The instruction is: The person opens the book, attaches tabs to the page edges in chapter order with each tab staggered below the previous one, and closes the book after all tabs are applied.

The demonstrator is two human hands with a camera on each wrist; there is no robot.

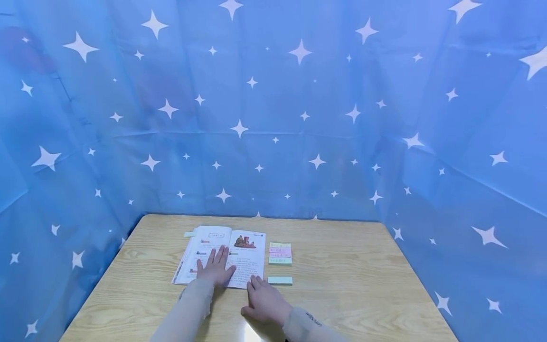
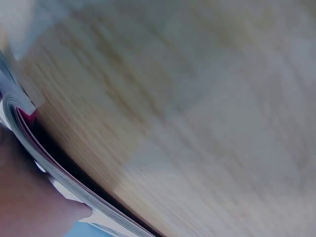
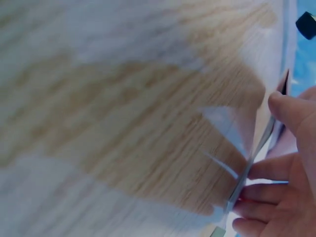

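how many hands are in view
2: the left hand rests on the open book; the right hand is at the book's near right corner.

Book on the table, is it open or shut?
Open. In the head view, the book lies spread, two printed pages facing up side by side, with the left hand resting on top.

Open printed book (image 1: 240,260) lies flat on wooden table (image 1: 350,275), reddish picture (image 1: 245,242) atop right page (image 1: 252,266), pale tab (image 1: 189,234) past upper left edge. Left hand (image 1: 215,272) spread on pages, right hand (image 1: 266,300) at lower right corner.
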